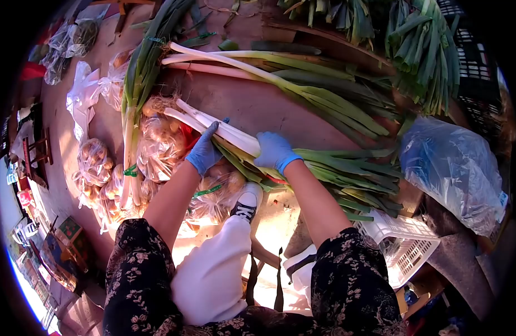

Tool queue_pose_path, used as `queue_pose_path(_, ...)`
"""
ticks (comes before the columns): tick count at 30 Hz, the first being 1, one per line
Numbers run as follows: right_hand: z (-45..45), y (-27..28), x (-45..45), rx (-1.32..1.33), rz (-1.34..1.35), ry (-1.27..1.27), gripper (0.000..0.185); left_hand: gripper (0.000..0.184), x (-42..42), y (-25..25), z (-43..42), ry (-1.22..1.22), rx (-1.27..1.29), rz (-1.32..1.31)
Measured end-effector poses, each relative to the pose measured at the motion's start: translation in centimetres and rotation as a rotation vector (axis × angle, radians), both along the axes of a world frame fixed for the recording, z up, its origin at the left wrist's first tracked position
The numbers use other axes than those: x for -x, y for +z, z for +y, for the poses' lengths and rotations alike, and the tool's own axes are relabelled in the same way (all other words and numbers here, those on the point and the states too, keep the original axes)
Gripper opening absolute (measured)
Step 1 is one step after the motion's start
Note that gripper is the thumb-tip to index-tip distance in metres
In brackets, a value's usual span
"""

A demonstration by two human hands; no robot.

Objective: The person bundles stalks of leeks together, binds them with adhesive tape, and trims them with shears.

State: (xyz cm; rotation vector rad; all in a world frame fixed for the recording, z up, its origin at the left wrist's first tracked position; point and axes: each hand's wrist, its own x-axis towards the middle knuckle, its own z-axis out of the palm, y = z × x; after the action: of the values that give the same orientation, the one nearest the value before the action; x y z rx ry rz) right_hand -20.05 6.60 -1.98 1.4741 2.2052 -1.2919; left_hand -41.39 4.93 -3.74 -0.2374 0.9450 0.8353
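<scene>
My left hand (204, 151), in a blue glove, is closed around the white stalks of a bunch of long green onions (233, 136). My right hand (273, 152), gloved the same way, grips that bunch where white turns to green. The bunch slants across in front of me, roots to the upper left and green leaves spread to the right. Beyond it, loose green onions (308, 92) lie on the floor. To the left, a bundle of green onions (130, 112) tied with green tape lies across clear bags of round tan produce (159, 137).
A large clear plastic bag (451, 168) lies at the right, above a white plastic crate (406, 246). More green onion leaves (423, 53) hang at the upper right beside a dark crate (473, 61). A wooden stool (37, 151) and boxes (73, 241) stand at the left.
</scene>
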Motion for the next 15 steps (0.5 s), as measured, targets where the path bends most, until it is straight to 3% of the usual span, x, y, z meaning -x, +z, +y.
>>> queue_pose_path(1, -0.3, 1.2, -0.5, -0.003, 0.055, -0.011, 0.051, 0.065, 0.2, 1.5, -0.1, -0.091, -0.099, -0.036)
queue_pose_path(5, -2.7, 7.5, -2.3, -0.107, 0.151, -0.075, 0.055, 0.075, -0.5, 6.7, -1.4, -0.203, -0.574, 0.262)
queue_pose_path(8, -4.4, 12.6, -3.3, -0.250, 0.161, -0.131, 0.061, 0.076, -4.8, 15.7, -0.3, 0.089, -0.878, 0.375)
queue_pose_path(11, -6.5, 17.1, -3.8, -0.341, 0.231, -0.241, 0.065, 0.074, -6.5, 25.4, 0.3, 0.076, -0.891, 0.550)
queue_pose_path(15, -10.0, 24.0, -6.1, -0.601, 0.119, -0.358, 0.074, 0.058, -9.8, 31.2, -0.9, 0.013, -1.062, 0.504)
